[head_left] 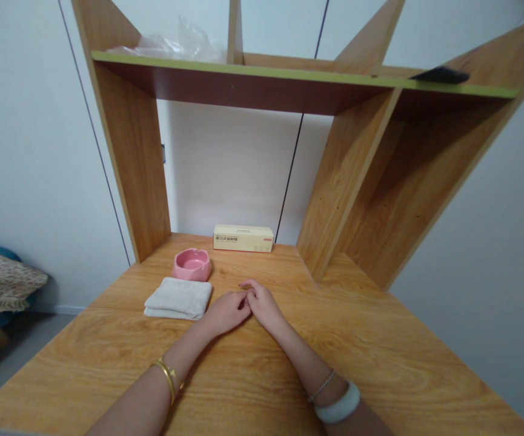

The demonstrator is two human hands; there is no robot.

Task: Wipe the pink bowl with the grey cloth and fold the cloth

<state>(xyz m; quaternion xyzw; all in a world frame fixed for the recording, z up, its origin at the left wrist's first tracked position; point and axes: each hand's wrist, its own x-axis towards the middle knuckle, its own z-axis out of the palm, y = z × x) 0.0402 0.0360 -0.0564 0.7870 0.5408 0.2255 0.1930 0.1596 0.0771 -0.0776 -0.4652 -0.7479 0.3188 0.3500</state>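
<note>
My left hand (229, 312) rests on the wooden tabletop with its fingers curled inward and pressed together; nothing shows in them. Against its fingertips lies my right hand (264, 304), with one finger stretched out to the left and the others lightly bent, so it looks open and holds nothing visible. The two hands touch in the middle of the desk. Just left of my left hand sits a folded light grey cloth (179, 298). Behind that cloth stands a pink bowl (192, 264) with a faceted rim. Farther back, a long cream box (243, 238) with printed characters lies near the wall.
A wooden desk (380, 351) carries upright panels and a green-edged shelf (271, 74) above. Clear plastic bags (175, 45) lie on the shelf at left, a dark flat object (441, 74) at right. Lower left, a patterned fringed cloth (2, 284) covers blue furniture.
</note>
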